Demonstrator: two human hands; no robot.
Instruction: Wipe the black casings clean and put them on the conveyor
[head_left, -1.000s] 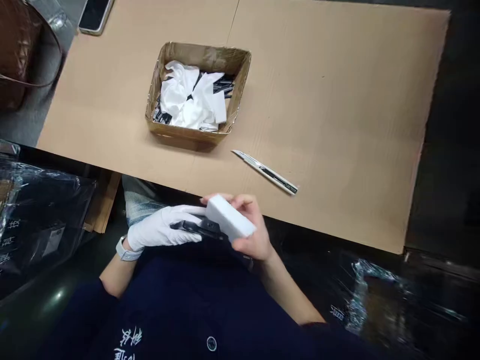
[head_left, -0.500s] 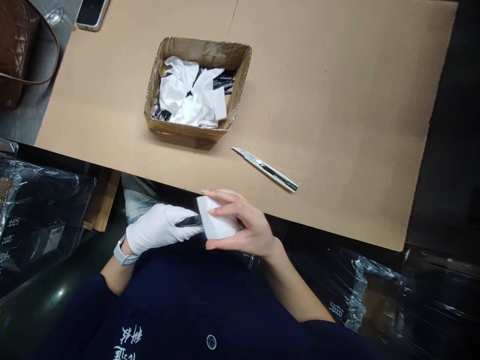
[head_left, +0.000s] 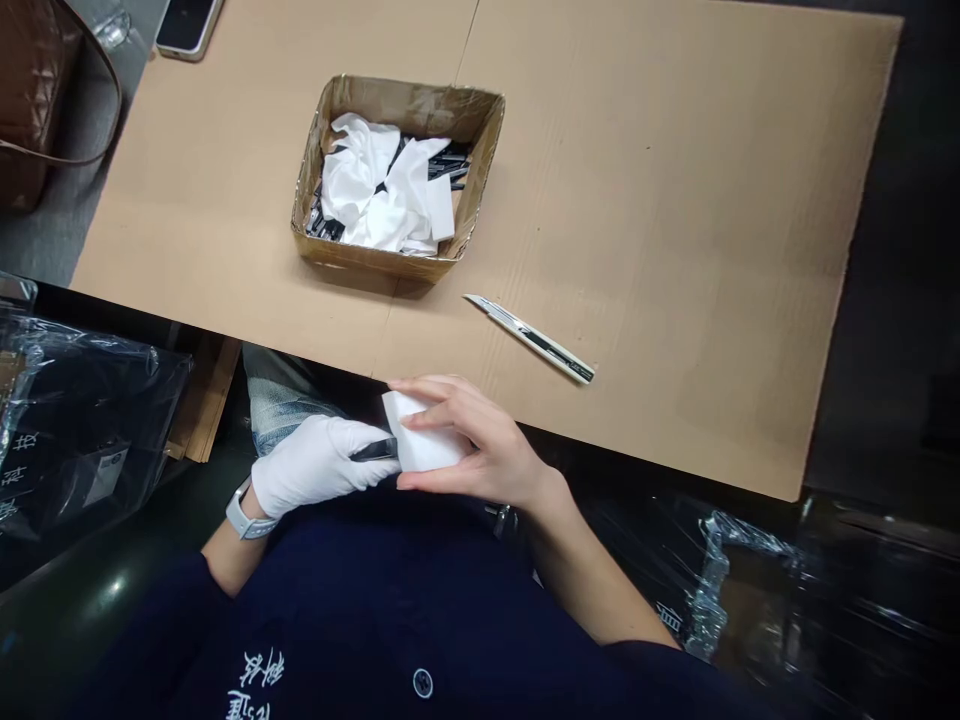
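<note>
The bare fingers (head_left: 442, 482) of the right hand (head_left: 499, 450) are curled around a white block (head_left: 427, 452), pinching it between the thumb on the near side and the other fingers over its top and far side. The left hand (head_left: 315, 468), in a white glove, closes its fingers on a black piece (head_left: 375, 450), which shows in the gap between the gloved digits. The block sits right at the end of this piece, covering whatever of it lies beyond; how firmly the two press together cannot be told. Both hands are in front of the dark blue shirt (head_left: 375, 620), by the near edge of a cardboard sheet (head_left: 675, 250), and a pale watch (head_left: 249, 515) circles the left wrist. Just beyond the right hand, a cutter knife (head_left: 529, 338) lies slantwise on the sheet, its blade pointing away to the left. Farther out stands an open cardboard box (head_left: 360, 257) holding crumpled white cloth (head_left: 379, 220), a flat white piece (head_left: 441, 208) and many slim black parts (head_left: 450, 165). At the far left corner lies a phone (head_left: 187, 25), with a brown bag (head_left: 34, 100) beyond the sheet's left edge.
</note>
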